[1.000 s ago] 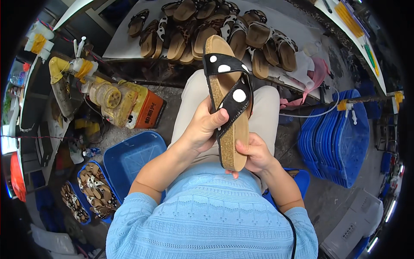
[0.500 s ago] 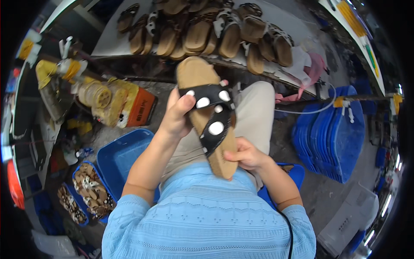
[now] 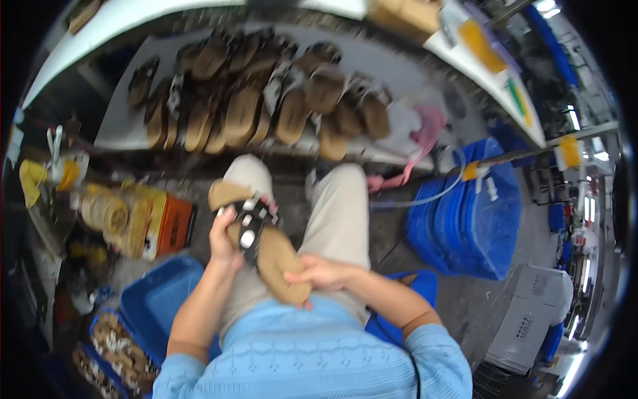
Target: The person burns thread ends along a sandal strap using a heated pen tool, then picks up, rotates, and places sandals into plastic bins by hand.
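Note:
Over my lap I hold one sandal [image 3: 282, 259] with a tan footbed and crossed black straps with white spots. My left hand [image 3: 224, 236] grips its side at the straps, thumb on top. At the heel end, my right hand [image 3: 319, 271] pinches the sole, its thumb pressed on the footbed. The sandal lies tilted, toe pointing away to the left. The fingers under the sole are mostly hidden, and the picture is a little blurred.
Rows of similar sandals [image 3: 242, 110] rest on a shelf ahead. To the left stand an orange container [image 3: 174, 226], a blue basin [image 3: 159, 289] and blue crates of sandals [image 3: 123, 346]. Stacked blue tubs [image 3: 465, 213] and a cardboard box [image 3: 528, 322] are at right.
The view has tilted up and shifted right, showing more of the shelf. The sandal is turned more to the left and held lower, both hands still on it.

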A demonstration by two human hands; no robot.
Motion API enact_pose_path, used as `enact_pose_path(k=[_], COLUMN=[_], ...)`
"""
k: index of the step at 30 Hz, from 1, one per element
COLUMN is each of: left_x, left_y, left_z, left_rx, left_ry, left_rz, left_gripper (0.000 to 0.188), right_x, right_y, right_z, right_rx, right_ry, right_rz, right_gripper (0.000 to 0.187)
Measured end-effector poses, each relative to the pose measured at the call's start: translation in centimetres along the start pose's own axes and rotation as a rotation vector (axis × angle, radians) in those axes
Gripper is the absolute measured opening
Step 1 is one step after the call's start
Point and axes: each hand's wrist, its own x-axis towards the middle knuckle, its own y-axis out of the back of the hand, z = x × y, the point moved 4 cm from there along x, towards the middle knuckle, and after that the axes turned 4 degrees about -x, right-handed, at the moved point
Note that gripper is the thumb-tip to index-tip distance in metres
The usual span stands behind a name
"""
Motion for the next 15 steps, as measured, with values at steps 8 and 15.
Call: enact_pose_path(k=[8,15], left_x=[-1.1,-0.6], left_y=[2.5,-1.7], left_z=[2.9,3.6], left_rx=[0.145,0.119], left_ry=[-0.149,-0.245], left_rz=[-0.069,-0.338], left_gripper=[0.077,0.091], right_x=[-12.0,-22.2], right_y=[-6.8,1.6], right_z=[-20.5,-37.0], right_rx=[-1.792,-2.0], right_ry=[1.128,0.204], right_rz=[1.092,2.114], right_gripper=[0.009,0.049])
